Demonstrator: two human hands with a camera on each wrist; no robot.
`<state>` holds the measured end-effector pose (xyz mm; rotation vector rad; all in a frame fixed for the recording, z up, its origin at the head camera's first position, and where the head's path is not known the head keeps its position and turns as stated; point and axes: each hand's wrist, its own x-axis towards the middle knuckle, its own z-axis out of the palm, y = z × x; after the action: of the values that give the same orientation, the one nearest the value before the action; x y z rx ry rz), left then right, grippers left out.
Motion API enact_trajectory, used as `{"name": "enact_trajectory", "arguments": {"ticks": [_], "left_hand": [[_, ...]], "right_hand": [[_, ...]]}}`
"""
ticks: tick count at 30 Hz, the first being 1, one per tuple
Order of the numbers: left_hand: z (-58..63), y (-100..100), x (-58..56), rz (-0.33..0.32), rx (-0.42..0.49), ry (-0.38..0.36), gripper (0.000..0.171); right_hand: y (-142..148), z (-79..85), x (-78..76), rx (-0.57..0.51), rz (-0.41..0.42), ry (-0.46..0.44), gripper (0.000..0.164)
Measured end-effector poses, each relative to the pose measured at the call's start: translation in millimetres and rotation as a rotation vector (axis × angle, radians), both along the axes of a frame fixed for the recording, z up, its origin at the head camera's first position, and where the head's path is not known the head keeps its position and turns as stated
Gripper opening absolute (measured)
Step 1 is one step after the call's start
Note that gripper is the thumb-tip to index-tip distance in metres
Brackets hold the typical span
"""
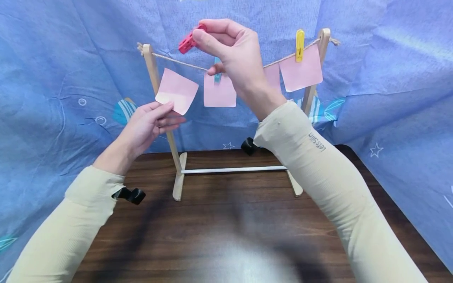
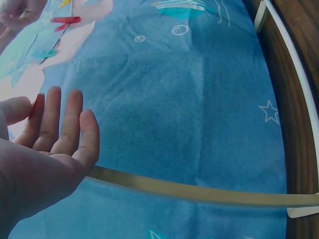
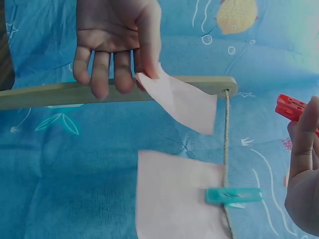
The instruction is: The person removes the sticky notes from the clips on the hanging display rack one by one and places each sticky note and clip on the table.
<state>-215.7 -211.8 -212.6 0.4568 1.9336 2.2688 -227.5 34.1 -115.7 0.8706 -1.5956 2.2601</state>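
Observation:
My left hand (image 1: pixel 146 124) pinches a pink square of paper (image 1: pixel 177 88) by its lower edge, between thumb and index finger, beside the rack's left post. The other fingers extend loosely behind it. Higher up and to the right, my right hand (image 1: pixel 244 59) grips a red clothespin (image 1: pixel 188 41) between thumb and fingers, in front of the rope (image 1: pixel 180 62). A teal clothespin (image 3: pixel 233 195) clips another pink sheet (image 3: pixel 174 194) to that rope. In the left wrist view a second red clothespin (image 2: pixel 66 20) sits farther along it; my right hand hides it in the head view.
At the right end of the rope a yellow clothespin (image 1: pixel 299 45) holds a pink sheet (image 1: pixel 302 70). The wooden rack stands on a dark brown table (image 1: pixel 212 220), with a white crossbar (image 1: pixel 233 169) low between its feet. Behind hangs a blue patterned cloth (image 1: pixel 70 59).

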Motion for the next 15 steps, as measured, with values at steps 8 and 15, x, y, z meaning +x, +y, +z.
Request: {"name": "enact_trajectory", "arguments": {"ticks": [8,15], "left_hand": [[-10.5,-4,10.8,0.03,-0.097,-0.01,0.014],[-30.6,-4,20.6,0.046,-0.165,-0.047,0.01]], "right_hand": [[35,-13.4,9.1,0.114,0.009,0.05,0.025],[79,-41.4,18.5,0.255,-0.012,-0.009,0.033]]}}
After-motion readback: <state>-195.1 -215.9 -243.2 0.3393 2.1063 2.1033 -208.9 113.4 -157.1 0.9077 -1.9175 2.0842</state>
